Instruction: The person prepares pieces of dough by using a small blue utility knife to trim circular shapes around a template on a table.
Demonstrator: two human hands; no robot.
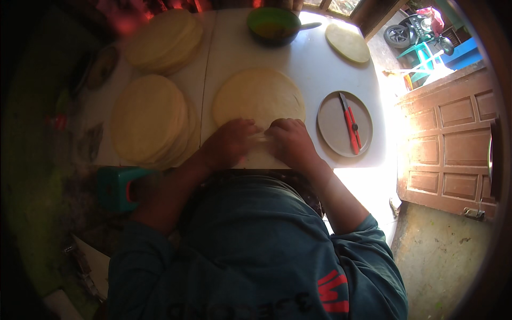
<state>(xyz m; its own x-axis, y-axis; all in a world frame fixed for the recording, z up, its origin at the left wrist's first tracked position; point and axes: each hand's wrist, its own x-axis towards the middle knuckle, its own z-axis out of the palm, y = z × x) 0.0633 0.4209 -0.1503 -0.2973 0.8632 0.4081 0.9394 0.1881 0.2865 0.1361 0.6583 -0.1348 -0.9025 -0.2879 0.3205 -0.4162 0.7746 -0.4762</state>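
Note:
A wide, round, pale yellow sheet of dough (258, 96) lies flat on the white table in front of me. At its near edge, my left hand (232, 143) and my right hand (292, 141) are close together, fingers curled in on the dough. A small part of the near edge between them looks lifted or folded, though it is blurred. Both thumbs are mostly hidden. On the right, a grey round plate (332, 136) carries a red utility knife (352, 126) with its blade out, apart from my right hand.
Two stacks of round flat sheets, a near stack (146, 117) and a far stack (162, 40), stand on the left. At the back are a green bowl-shaped pan (273, 24) and a pale disc (348, 42). A green stool (114, 186) is low left; a wooden door (448, 144) is at right.

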